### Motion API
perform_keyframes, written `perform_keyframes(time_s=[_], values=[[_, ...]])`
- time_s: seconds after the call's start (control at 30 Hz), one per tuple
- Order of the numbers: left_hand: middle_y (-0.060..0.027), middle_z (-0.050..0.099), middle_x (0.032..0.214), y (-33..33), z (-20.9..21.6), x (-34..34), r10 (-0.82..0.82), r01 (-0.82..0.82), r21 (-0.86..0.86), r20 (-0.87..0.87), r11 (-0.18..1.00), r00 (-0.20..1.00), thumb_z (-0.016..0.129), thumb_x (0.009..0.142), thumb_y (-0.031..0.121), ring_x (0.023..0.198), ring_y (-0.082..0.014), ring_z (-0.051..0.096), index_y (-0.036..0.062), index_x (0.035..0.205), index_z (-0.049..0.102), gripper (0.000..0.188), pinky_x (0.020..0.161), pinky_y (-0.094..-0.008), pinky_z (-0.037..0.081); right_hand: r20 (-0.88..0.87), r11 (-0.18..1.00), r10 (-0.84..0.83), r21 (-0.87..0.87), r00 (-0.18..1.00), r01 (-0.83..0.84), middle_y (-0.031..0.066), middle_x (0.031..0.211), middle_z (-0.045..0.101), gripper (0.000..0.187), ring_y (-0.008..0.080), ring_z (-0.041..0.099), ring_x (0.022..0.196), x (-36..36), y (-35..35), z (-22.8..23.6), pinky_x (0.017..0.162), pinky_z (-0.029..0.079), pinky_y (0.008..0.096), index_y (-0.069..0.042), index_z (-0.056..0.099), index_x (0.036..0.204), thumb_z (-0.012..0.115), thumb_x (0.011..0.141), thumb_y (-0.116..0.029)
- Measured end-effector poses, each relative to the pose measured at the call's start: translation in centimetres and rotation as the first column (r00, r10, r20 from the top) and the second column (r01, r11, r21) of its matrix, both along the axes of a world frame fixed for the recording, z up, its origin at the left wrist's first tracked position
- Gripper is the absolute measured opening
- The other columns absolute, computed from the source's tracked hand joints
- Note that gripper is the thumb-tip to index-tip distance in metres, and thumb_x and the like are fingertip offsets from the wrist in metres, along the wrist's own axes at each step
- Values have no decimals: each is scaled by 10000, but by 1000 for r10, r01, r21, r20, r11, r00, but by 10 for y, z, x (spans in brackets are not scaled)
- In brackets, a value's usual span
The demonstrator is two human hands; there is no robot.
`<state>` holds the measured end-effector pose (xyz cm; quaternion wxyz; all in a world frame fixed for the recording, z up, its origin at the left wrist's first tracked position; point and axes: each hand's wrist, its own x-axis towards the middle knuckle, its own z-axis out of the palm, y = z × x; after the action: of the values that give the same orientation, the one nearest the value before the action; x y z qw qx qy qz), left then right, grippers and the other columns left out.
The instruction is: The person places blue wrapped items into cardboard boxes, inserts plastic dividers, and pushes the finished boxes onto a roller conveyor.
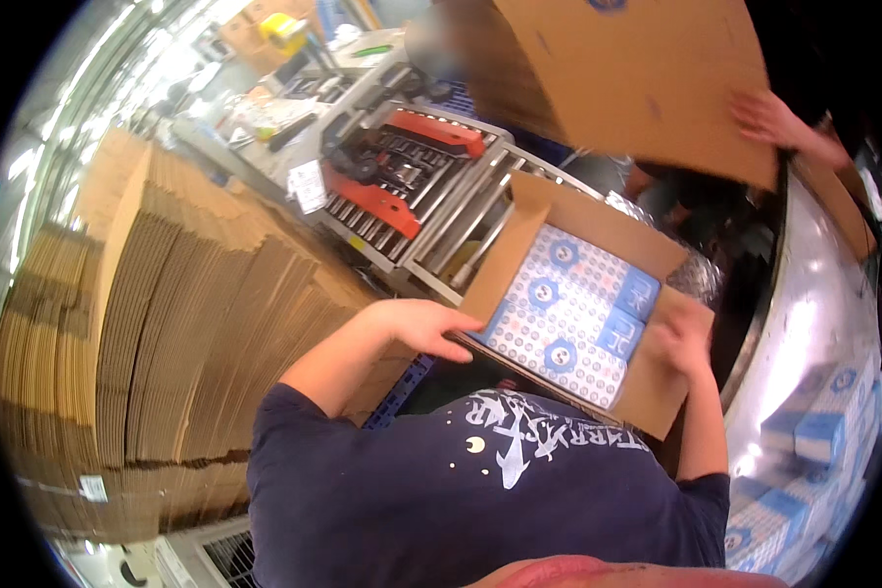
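An open cardboard box point(531, 208) stands in front of me, packed with white-and-blue printed cartons point(568, 304) that have round dots and blue badges. My left hand point(423, 327) is at the box's near left corner, fingers stretched toward its edge and thumb apart. Over the outward-leaning right flap point(668, 397) lies my right hand point(684, 338). Its fingers are blurred, so their grip does not show clearly.
Tall stacks of flattened cardboard point(181, 323) fill the left. Beyond the box is a roller conveyor with a red-railed machine point(402, 171). Another person's hand point(769, 120) holds a large cardboard sheet point(657, 88). More blue-and-white cartons point(818, 436) lie on a metal surface point(789, 333) at right.
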<state>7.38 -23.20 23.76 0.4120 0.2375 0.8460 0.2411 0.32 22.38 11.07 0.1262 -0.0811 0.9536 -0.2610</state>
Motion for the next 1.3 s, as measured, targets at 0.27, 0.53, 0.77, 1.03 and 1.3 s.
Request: perform_keyframes(time_s=[0.27, 0.53, 0.77, 1.03, 1.3], values=[[-89, 465, 1325, 53, -43, -9, -252, 288, -230, 176, 929, 952, 600, 750, 555, 1143, -309, 494, 144, 1311, 447, 712, 952, -477, 363, -167, 833, 482, -218, 860, -509, 197, 1382, 370, 611, 336, 363, 1278, 5, -86, 25, 1068, 276, 382, -44, 379, 1343, 610, 816, -250], [-145, 371, 1359, 83, -116, -76, 58, -252, -174, -706, 952, 706, 732, 542, 612, 1259, -324, 346, 135, 1329, 409, 976, 1031, -540, 234, -725, 951, 225, 18, 651, -308, 179, 1173, 542, 353, 337, 492, 1111, -91, -94, 100, 910, 419, 404, -38, 567, 1092, 608, 795, -224], [-244, 231, 1426, -13, -220, -97, 659, -634, 211, -386, 744, 645, 716, 669, 517, 1336, -374, 195, 83, 1415, 221, 995, 1078, -451, 204, -450, 983, -174, -136, 876, 126, 165, 989, 547, 304, 359, 490, 990, 12, -89, -47, 875, 392, 404, -24, 609, 896, 736, 660, -168], [-161, 466, 1312, -35, -164, -269, 520, -500, 145, -221, 854, 825, 625, 749, 550, 1205, -298, 455, 90, 1402, 265, 877, 985, -356, 378, 121, 399, -620, -802, 775, 445, 118, 1408, 268, 777, 251, 354, 1238, -28, -180, -69, 1035, 310, 375, -89, 114, 1417, 605, 821, -4], [-178, 286, 1422, -140, -137, -311, 46, -150, -58, -790, 987, 612, 565, 733, 596, 1366, -336, 149, 131, 1348, 394, 789, 1064, -582, 118, 312, 182, -383, -898, 869, 402, 159, 1393, 294, 729, 282, 369, 1227, -197, -359, -97, 1037, 306, 380, -69, 114, 1410, 561, 839, 10]])
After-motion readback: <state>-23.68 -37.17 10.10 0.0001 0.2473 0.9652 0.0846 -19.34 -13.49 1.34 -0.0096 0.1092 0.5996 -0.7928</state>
